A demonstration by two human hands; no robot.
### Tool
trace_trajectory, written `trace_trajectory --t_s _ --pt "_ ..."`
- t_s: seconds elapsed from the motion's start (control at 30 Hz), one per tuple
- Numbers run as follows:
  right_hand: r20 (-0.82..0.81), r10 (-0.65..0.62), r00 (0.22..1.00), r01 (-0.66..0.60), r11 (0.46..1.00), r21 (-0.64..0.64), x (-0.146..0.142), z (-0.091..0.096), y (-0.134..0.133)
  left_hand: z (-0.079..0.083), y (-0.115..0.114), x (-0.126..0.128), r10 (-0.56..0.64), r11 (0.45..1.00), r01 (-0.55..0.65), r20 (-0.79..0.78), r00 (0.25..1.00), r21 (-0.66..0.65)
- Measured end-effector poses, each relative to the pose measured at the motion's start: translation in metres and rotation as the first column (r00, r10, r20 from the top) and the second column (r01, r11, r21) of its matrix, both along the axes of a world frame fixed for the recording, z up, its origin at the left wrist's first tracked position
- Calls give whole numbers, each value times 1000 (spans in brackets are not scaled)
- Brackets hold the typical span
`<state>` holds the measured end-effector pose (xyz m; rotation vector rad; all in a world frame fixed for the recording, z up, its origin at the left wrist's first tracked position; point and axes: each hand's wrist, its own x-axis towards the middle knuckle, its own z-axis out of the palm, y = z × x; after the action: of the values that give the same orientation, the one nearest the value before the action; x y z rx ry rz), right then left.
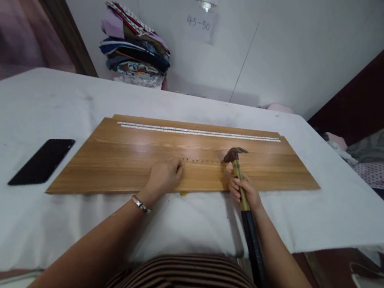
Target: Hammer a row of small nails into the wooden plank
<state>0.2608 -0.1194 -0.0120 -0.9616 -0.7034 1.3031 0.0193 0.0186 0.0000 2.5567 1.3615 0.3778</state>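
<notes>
My right hand (245,191) is wrapped round the handle of a claw hammer (236,157). The hammer's rusty head hangs just over a wooden board (101,161), and its black lower grip runs back toward my body. On the board's near half rests my left hand (164,174), fingers curled together; anything between the fingertips is hidden. Just right of those fingers, small dark nails (197,159) or nail marks form a short row, too tiny to tell apart. Two white measuring strips (197,131) lie along the board's far side.
A white-covered table (74,94) carries the board. Left of it lies a black phone or tablet (42,161). Folded clothes (135,44) are stacked at the back, against the wall. Handwritten paper signs (202,23) hang on that wall.
</notes>
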Motion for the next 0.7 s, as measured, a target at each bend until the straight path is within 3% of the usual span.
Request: trace_trajectory --t_s 0.23,0.5,0.7 --pt "-25 -8 1000 9 999 52 -2 3 -1 7 -3 0 -7 1000 7 5 1000 -10" --pt "-20 5 1000 -5 1000 0 -2 0 1 1 -1 -1 -15 1000 16 48 999 -2" --pt "-28 -10 1000 10 1000 9 -3 3 1 6 -3 -1 -10 1000 10 24 1000 -21"
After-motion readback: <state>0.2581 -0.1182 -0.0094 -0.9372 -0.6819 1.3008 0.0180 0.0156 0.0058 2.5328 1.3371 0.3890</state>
